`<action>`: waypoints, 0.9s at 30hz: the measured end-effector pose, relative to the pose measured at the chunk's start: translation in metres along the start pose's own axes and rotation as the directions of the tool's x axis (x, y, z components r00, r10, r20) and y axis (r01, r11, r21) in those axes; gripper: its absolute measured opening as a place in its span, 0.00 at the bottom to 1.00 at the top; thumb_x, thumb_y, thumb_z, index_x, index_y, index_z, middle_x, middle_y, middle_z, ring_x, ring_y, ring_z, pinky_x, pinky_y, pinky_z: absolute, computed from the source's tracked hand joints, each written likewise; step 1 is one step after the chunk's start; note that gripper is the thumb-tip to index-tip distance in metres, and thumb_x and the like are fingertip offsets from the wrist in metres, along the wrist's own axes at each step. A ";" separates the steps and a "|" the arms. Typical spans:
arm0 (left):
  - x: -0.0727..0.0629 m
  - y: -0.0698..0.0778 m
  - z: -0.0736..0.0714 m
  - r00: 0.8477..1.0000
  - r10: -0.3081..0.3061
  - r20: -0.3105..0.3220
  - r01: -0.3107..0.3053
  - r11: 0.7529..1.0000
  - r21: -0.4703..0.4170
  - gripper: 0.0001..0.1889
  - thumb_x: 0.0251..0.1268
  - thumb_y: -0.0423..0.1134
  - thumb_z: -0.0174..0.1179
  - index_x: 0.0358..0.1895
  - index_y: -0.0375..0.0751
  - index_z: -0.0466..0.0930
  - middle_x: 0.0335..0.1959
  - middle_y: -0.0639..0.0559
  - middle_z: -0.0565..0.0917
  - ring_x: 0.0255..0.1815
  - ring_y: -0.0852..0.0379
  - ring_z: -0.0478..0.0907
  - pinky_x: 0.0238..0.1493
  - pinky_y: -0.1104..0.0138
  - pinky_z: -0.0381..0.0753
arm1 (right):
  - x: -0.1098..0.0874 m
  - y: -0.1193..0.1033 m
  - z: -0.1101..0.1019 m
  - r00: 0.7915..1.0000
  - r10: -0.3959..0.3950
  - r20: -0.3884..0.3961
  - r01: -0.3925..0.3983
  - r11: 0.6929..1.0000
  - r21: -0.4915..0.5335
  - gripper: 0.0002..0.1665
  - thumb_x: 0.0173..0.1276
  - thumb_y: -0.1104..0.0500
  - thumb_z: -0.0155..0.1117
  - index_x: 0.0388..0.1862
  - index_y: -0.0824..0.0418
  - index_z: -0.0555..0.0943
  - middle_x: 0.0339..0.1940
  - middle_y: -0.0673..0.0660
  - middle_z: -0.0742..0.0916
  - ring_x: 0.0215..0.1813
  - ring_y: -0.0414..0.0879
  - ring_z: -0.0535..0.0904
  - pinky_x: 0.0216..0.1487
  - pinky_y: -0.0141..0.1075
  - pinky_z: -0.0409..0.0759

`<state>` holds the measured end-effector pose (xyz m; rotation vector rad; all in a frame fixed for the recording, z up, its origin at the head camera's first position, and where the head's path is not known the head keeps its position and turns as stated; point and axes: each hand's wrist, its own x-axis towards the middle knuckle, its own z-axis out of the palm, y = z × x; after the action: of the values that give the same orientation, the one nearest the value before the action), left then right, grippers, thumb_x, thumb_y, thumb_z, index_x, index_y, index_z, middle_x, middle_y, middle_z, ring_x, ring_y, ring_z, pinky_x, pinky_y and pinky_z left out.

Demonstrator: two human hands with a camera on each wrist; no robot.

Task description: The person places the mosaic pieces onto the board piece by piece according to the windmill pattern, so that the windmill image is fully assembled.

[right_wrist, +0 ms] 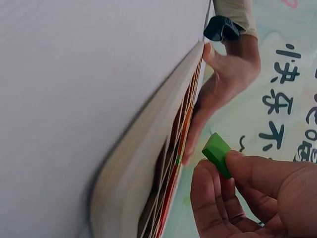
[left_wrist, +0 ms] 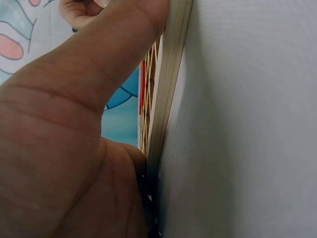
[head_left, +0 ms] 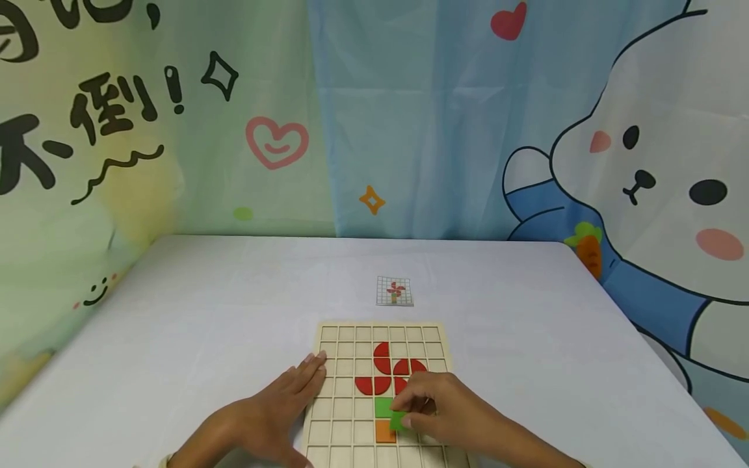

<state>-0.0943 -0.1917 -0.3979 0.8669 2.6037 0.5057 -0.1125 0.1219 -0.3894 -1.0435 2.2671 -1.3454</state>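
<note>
A wooden grid board (head_left: 344,411) lies on the white table. My left hand (head_left: 266,413) rests along its left edge, fingers extended and thumb spread toward the near side. Between thumb and fingertips, my right hand (head_left: 447,409) pinches a green square tile (head_left: 397,422) over the lower middle of the grid. The right wrist view shows this green tile (right_wrist: 216,153) tilted and apart from the board. Another green tile (head_left: 383,407) sits in a cell, with an orange tile (head_left: 383,431) just below it. Several red quarter-round pieces (head_left: 382,364) fill cells above, some partly hidden by the right hand.
Beyond the board lies a small picture card (head_left: 394,291) with a red, green and orange pinwheel on a grid. A printed curtain (head_left: 409,117) with a cartoon bear hangs behind the table (head_left: 234,292).
</note>
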 end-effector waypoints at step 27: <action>-0.001 -0.001 0.001 1.000 -0.002 -0.002 0.002 1.000 -0.009 0.68 0.41 0.68 0.71 0.77 0.34 0.41 0.80 0.45 0.36 0.78 0.46 0.33 0.72 0.45 0.46 | 0.009 -0.014 0.015 0.979 0.096 0.178 -0.085 0.994 -0.072 0.09 0.61 0.69 0.68 0.35 0.56 0.89 0.30 0.38 0.81 0.33 0.30 0.77 0.35 0.28 0.79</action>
<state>-0.0935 -0.1926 -0.3989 0.8615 2.6019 0.5174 -0.1042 0.1017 -0.3846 -1.0254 2.2062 -1.1012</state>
